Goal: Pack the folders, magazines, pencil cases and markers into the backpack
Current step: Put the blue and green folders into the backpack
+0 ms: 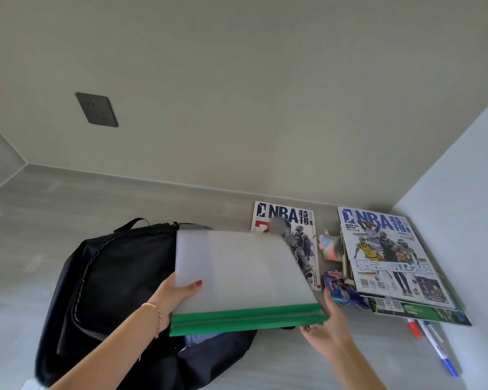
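A translucent white folder (243,268) with a green spine is held flat over the black backpack (119,277), which lies on the grey table. My left hand (172,294) grips the folder's left edge with the thumb on top. My right hand (326,327) supports its lower right corner from underneath. One NBA magazine (299,226) lies partly hidden behind the folder. A second NBA magazine (389,254) rests on a stack at the right. Between them sit a colourful pencil case (331,247) and a blue pencil case (341,288). A red marker (414,329) and a blue marker (437,351) lie below the stack.
A grey wall with a dark socket plate (96,109) stands behind the table. A white side panel (462,192) closes off the right. Green folders (423,309) lie under the right magazine. Bare tabletop (68,201) shows left of the backpack.
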